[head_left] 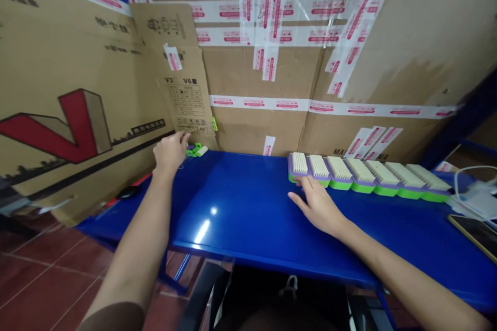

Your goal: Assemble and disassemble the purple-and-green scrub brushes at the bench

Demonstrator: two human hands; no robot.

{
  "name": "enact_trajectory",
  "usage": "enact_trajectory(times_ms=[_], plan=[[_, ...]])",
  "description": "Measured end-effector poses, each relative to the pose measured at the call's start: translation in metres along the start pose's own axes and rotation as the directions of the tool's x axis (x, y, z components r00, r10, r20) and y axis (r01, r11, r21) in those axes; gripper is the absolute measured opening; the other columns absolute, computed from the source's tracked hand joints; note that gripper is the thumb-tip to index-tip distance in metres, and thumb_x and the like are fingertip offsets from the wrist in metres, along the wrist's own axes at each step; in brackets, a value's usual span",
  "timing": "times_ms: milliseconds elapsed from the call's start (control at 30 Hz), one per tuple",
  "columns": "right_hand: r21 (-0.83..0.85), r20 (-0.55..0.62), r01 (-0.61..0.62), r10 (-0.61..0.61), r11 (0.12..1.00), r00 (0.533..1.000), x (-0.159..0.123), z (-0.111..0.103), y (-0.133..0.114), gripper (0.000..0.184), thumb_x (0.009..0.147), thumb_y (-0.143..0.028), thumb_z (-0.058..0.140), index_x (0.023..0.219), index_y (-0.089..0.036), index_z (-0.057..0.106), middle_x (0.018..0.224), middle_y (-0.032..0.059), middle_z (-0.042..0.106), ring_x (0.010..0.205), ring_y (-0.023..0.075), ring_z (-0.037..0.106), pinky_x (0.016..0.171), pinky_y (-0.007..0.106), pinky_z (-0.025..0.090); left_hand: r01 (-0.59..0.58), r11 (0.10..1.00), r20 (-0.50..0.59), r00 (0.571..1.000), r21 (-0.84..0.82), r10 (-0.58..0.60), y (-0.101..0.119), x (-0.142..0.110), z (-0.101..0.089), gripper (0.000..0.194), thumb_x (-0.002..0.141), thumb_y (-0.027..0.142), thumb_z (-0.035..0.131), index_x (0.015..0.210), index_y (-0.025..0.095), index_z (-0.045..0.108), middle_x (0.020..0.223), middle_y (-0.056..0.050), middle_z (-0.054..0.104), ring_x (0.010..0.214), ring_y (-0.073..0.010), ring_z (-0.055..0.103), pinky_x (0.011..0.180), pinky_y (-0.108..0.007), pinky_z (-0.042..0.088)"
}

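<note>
Running across the foreground, the blue table point(248, 212) bears everything handled. Near its right edge lies a dark-screened phone point(476, 235), with a white cable point(462, 186) just behind it.

The right hand point(320, 204) is open, thumb apart from the fingers, its fingertips at the lower front of the leftmost of seven brush-like blocks point(339, 173); whether they press on it cannot be told. The blocks stand in a row towards the back right of the table, green below, purple above, topped with cream bristles; no writing can be made out on them.

Farther left, the left hand point(171, 152) has its fingers drawn together at the back corner. Whether it grips anything cannot be told; something small and blurred shows by the fingertips. Just beside it sit small green pieces point(195, 150), one partly cream.

Behind stands cardboard. The left panel point(132, 72) carries a large red letter V point(79, 124) and Chinese characters too soft to read. A narrower flap point(186, 101) reads "V3" beside an outlined box and "V6" beside a filled one, over a small printed table. Red-printed white tape point(254, 102) crosses the back panel point(240, 72), its print too small to read; low on the right, "MA" and "NA" show either side of more strips.
</note>
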State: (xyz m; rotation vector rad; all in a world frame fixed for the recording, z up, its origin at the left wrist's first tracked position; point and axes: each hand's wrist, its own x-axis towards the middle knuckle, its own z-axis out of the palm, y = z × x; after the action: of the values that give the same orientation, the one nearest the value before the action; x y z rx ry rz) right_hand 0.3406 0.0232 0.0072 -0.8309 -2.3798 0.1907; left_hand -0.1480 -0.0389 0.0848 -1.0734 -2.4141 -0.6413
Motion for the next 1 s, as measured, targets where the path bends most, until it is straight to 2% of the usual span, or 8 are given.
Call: enact_trajectory(times_ms=[133, 333, 667, 867, 1000], plan=[[-0.013, -0.013, 0.013, -0.013, 1.000, 1.000, -0.001, 0.000, -0.001, 0.040, 0.118, -0.057, 0.049, 0.135, -0.023, 0.060, 0.130, 0.0183, 0.072, 0.120, 0.0394, 0.072, 0.104, 0.063, 0.061, 0.048, 0.999, 0.031, 0.998, 0.015, -0.049, -0.011, 0.007, -0.001, 0.063, 0.116, 0.061, 0.036, 0.148, 0.023, 0.076, 0.131, -0.026, 0.078, 0.121, -0.0468, 0.073, 0.102, -0.053, 0.056], [-0.046, 0.014, 0.027, -0.026, 0.999, 1.000, -0.002, 0.002, 0.001, 0.039, 0.117, -0.055, 0.051, 0.136, -0.023, 0.063, 0.131, 0.0189, 0.072, 0.120, 0.0398, 0.073, 0.104, 0.063, 0.062, 0.191, 0.981, 0.087, 0.978, 0.020, -0.192, -0.024, 0.017, 0.003, 0.064, 0.113, 0.061, 0.045, 0.145, 0.014, 0.076, 0.139, -0.032, 0.074, 0.130, -0.0503, 0.071, 0.109, -0.061, 0.056], [-0.040, 0.059, 0.016, -0.014, 0.999, 0.998, -0.002, 0.001, 0.003, 0.043, 0.117, -0.055, 0.051, 0.141, -0.021, 0.061, 0.136, 0.0202, 0.070, 0.123, 0.0404, 0.072, 0.104, 0.064, 0.061, 0.295, 0.952, 0.125, 0.945, 0.082, -0.303, -0.028, 0.020, 0.018, 0.060, 0.107, 0.052, 0.059, 0.137, 0.002, 0.076, 0.143, -0.037, 0.072, 0.134, -0.0528, 0.071, 0.110, -0.062, 0.060], [-0.052, 0.060, 0.022, -0.019, 0.998, 0.998, -0.002, 0.001, 0.005, 0.041, 0.116, -0.055, 0.052, 0.139, -0.022, 0.060, 0.134, 0.0192, 0.070, 0.122, 0.0414, 0.072, 0.103, 0.064, 0.061, 0.310, 0.947, 0.145, 0.936, 0.082, -0.319, -0.028, 0.023, 0.028, 0.052, 0.102, 0.041, 0.068, 0.137, 0.003, 0.075, 0.147, -0.037, 0.070, 0.134, -0.0515, 0.071, 0.110, -0.061, 0.060], [-0.048, 0.050, 0.035, -0.033, 0.998, 0.998, -0.003, 0.001, 0.004, 0.039, 0.116, -0.053, 0.053, 0.139, -0.023, 0.060, 0.134, 0.0184, 0.071, 0.121, 0.0403, 0.073, 0.103, 0.062, 0.061, 0.320, 0.944, 0.158, 0.931, 0.076, -0.329, -0.031, 0.025, 0.032, 0.052, 0.098, 0.039, 0.074, 0.135, 0.001, 0.075, 0.146, -0.039, 0.069, 0.135, -0.0534, 0.071, 0.110, -0.062, 0.060]])
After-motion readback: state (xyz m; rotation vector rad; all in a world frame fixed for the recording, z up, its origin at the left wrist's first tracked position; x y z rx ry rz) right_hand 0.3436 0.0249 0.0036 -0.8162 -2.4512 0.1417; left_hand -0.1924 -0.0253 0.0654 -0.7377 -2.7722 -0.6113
